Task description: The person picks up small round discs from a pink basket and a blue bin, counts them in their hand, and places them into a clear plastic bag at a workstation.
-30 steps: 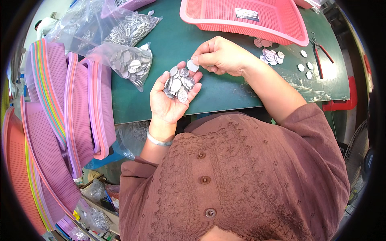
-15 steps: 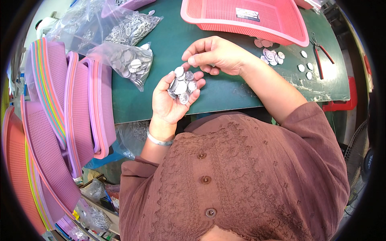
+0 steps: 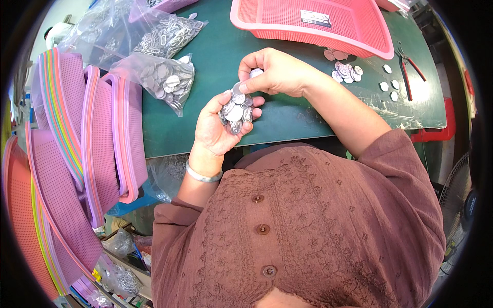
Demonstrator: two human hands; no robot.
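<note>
My left hand, palm up with its fingers curled, cradles a heap of silvery round metal discs. Some of these discs have a raised pattern and others look plain. Over the top of that heap, my right hand pinches one disc between thumb and forefinger. Another pale disc shows inside the curl of my right fingers. Just left of my hands lies a clear plastic bag filled with similar discs.
A pink mesh basket stands at the far side of the green table. Loose discs and red-handled pliers lie at the right. A bag of metal links is at the back left. Stacked purple baskets crowd the left edge.
My right hand has come down onto the heap and now pinches a disc there. A pale disc has come into view within its fingers. The left hand has shifted slightly.
</note>
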